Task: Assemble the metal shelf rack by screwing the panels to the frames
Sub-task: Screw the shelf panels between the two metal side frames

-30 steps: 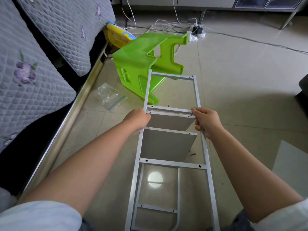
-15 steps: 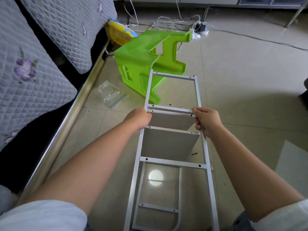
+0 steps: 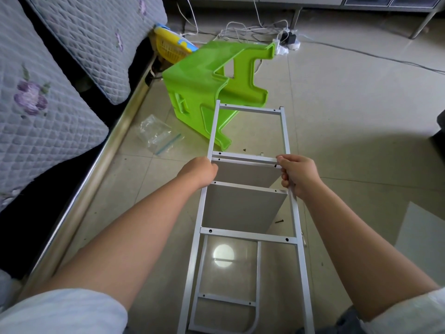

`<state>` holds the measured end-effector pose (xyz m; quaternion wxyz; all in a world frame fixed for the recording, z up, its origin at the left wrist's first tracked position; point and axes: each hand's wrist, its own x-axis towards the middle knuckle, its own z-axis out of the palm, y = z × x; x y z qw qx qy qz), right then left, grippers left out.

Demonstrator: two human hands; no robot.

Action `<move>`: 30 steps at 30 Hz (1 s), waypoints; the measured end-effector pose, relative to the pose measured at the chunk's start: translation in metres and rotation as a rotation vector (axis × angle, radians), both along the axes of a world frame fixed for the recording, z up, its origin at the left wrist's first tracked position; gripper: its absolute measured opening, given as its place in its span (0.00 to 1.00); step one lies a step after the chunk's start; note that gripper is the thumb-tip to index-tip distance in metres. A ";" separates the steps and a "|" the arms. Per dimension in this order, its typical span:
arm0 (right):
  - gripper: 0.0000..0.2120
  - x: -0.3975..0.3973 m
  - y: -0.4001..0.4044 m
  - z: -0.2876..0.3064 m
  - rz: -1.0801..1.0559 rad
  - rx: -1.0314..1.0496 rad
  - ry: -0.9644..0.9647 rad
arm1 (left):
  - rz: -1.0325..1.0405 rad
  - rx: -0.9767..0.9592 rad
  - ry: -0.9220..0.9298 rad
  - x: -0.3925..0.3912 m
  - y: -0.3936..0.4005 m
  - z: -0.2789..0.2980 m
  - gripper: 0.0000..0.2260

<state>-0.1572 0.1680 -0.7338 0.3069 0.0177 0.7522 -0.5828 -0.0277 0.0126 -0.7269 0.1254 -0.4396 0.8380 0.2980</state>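
Observation:
A grey ladder-like metal frame (image 3: 285,131) runs away from me above the floor. Two grey panels hang under it: the nearer panel (image 3: 240,208) and, behind it, a second panel (image 3: 248,171) below a crossbar. My left hand (image 3: 198,171) grips the frame's left rail at that crossbar, fingers hidden under it. My right hand (image 3: 297,173) curls round the right rail at the same height. A second frame (image 3: 226,298) lies on the floor beneath. A dark screw (image 3: 279,221) lies on the tiles by the right rail.
A green plastic stool (image 3: 207,92) lies tipped just beyond the frame's far end. A clear plastic bag (image 3: 156,133) is on the tiles left of it. A sofa (image 3: 48,112) lines the left. Cables and a power strip (image 3: 286,43) lie at the back. A pale panel (image 3: 423,237) lies right.
Both hands keep their hold on the rails. The view has shifted slightly, and the frame with its panels sits almost where it was.

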 end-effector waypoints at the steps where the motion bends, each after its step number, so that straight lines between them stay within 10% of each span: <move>1: 0.05 0.000 0.000 0.000 -0.003 0.000 -0.003 | -0.001 0.002 -0.002 0.000 0.001 0.000 0.15; 30: 0.27 -0.001 0.003 -0.010 0.054 0.190 0.066 | -0.060 -0.259 -0.138 -0.002 0.010 -0.017 0.17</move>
